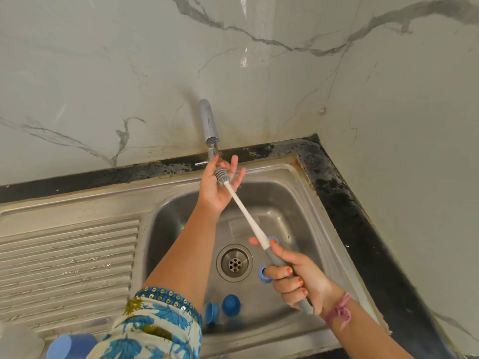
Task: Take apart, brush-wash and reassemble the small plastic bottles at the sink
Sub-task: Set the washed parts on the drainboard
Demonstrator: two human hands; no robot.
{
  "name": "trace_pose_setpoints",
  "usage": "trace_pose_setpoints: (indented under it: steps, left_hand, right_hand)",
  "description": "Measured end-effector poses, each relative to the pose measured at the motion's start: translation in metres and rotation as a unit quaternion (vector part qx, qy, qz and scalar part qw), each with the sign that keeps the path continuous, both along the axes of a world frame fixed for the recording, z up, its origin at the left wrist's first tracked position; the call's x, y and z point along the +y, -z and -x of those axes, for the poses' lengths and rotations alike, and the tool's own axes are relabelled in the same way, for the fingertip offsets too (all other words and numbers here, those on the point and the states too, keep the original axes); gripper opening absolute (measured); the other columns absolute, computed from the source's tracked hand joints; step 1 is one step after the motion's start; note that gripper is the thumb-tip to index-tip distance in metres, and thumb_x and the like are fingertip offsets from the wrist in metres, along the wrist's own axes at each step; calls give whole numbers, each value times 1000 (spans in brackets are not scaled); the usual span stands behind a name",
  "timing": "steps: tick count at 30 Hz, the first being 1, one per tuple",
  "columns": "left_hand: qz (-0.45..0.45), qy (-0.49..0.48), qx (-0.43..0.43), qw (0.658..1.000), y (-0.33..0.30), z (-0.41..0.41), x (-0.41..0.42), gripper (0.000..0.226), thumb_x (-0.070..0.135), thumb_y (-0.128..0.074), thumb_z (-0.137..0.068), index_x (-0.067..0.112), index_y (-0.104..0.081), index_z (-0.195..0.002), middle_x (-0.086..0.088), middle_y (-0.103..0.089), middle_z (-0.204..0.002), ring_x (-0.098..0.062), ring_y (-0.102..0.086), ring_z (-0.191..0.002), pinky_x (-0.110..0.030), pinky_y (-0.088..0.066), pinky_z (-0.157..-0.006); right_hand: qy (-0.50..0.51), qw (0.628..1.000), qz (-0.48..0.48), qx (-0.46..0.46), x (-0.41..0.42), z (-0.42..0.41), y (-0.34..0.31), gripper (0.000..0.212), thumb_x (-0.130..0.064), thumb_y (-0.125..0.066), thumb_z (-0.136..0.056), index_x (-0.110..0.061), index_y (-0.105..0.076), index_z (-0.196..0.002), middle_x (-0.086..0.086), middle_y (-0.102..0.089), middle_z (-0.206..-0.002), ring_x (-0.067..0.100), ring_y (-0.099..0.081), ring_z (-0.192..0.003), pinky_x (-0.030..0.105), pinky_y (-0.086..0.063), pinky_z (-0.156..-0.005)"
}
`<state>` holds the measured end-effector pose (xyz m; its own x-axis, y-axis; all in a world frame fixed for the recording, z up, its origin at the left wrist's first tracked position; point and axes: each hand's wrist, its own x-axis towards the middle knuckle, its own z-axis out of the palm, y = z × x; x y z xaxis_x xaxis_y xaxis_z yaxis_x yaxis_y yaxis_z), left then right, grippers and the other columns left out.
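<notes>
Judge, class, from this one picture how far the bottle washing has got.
Done: the bottles look taken apart, since blue caps and blue rings lie loose in the sink. In hand: the right hand grips the brush while the left hand holds its head under the tap. Left: scrubbing and reassembly; no assembled bottle shows.

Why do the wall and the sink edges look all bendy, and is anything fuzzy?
In the head view the wide lens bows straight lines, so the steel sink's rim and the marble wall corner curve. The middle is sharp: the grey-headed white bottle brush is crisp. The pale blue plastic cup at the bottom edge is blurred. A bright glare streak shines on the wall above the chrome tap.
</notes>
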<state>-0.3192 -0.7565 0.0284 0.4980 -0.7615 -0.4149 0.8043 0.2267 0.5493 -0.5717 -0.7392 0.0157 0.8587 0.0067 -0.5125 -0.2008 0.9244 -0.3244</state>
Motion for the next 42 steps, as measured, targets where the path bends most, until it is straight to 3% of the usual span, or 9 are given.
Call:
trace_pose_setpoints:
  steps: [4,9,14,17,22,27,35,39,42]
  left_hand:
    - [-218,56,-166,960,1,2,-9,22,35,-50,-98,15,-60,-94,-4,-67,-98,-19,-64,-95,-40,-46,-91]
    - [-296,6,-139,945,-2,-2,-13,16,25,-42,-99,14,-53,-100,-1,-55,-76,-12,-58,-64,-29,-46,-68]
    - [-230,8,-140,963,1,1,-10,16,18,-42,-98,10,-49,-86,-5,-49,-74,-16,-61,-63,-25,-53,-63]
    - [-39,-11,5,999,3,0,3,19,18,-46,-96,12,-50,-79,-2,-52,-64,-14,-60,-57,-42,-55,-90]
    - [-209,39,-126,969,2,-1,-1,16,30,-53,-94,18,-52,-84,3,-58,-72,-16,-66,-79,-43,-45,-98]
    - [-272,-38,-149,950,0,-5,-6,14,29,-60,-95,18,-56,-87,4,-59,-75,-9,-67,-65,-28,-48,-70]
    - [-52,0,-25,998,5,-3,9,16,15,-57,-94,13,-53,-79,3,-51,-55,-11,-61,-53,-41,-51,-96]
    - [-186,13,-111,976,4,6,0,18,27,-57,-97,18,-53,-82,5,-59,-64,-10,-66,-65,-31,-52,-78]
    - [-324,-45,-218,920,12,10,-9,22,31,-50,-99,17,-51,-83,-2,-61,-77,-12,-56,-59,-23,-39,-54]
  right_hand:
    - [-42,911,386,137,-1,-9,-11,36,-45,-55,-93,-22,-53,-119,-4,-42,-62,5,-34,-41,20,-26,-36]
    - [-151,425,845,287,2,-12,2,30,-40,-31,-103,-23,-32,-129,0,-61,-101,17,-65,-83,29,-55,-70]
    - [12,902,401,163,-5,-14,-5,26,-33,-43,-102,-18,-61,-114,0,-42,-63,6,-32,-43,22,-25,-40]
    - [13,997,69,42,-10,-4,-9,31,-33,-46,-98,-15,-67,-113,-3,-31,-60,3,-20,-42,16,-14,-37]
    - [-8,940,324,110,4,-14,-8,30,-38,-53,-96,-12,-54,-111,0,-46,-66,7,-36,-45,21,-32,-39]
    - [-164,427,832,313,0,-5,15,46,-51,-24,-101,-29,-31,-141,-1,-59,-100,18,-63,-80,31,-54,-68]
    - [-27,978,188,86,-18,15,9,40,-49,-42,-97,-19,-66,-106,-2,-27,-60,6,-17,-42,19,-13,-38]
    - [-48,914,376,141,-14,8,11,50,-58,-44,-93,-18,-58,-119,-2,-43,-62,9,-33,-43,22,-29,-40]
    - [-177,522,785,282,-14,1,22,44,-58,-35,-96,-24,-43,-123,-3,-61,-88,18,-60,-70,31,-49,-61]
